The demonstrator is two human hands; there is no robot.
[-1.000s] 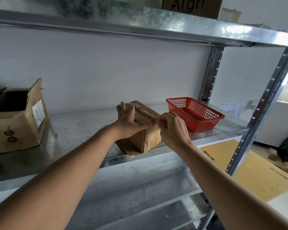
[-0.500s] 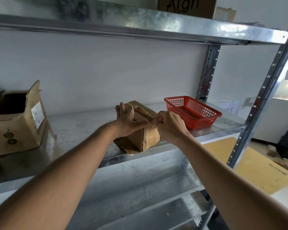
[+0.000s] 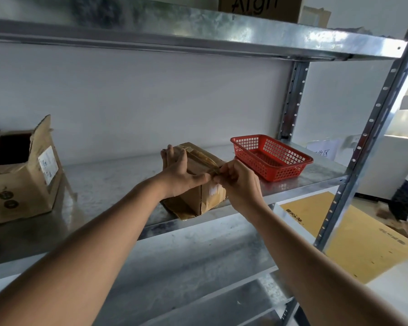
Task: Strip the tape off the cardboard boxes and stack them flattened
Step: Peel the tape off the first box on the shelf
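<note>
A small brown cardboard box [image 3: 209, 198] wrapped in clear tape stands near the front edge of the metal shelf [image 3: 118, 182]. My left hand [image 3: 178, 171] holds the box's top left side, fingers over the far edge and thumb stretched toward the tape. At the box's near top corner my right hand [image 3: 239, 182] pinches the end of a tape strip [image 3: 204, 158] that runs along the top edge. A larger opened cardboard box [image 3: 21, 177] with a white label sits on the shelf at the left.
A red plastic basket [image 3: 272, 156] stands on the shelf right of the small box. A steel upright [image 3: 368, 128] frames the right side. Flattened yellow-brown cardboard [image 3: 353, 236] lies on the floor beyond it. Another box marked with letters sits on the top shelf [image 3: 198, 31].
The view has shifted slightly. My right hand has worked its fingertips at the tape end on the box's corner; both hands and the box stay in nearly the same place.
</note>
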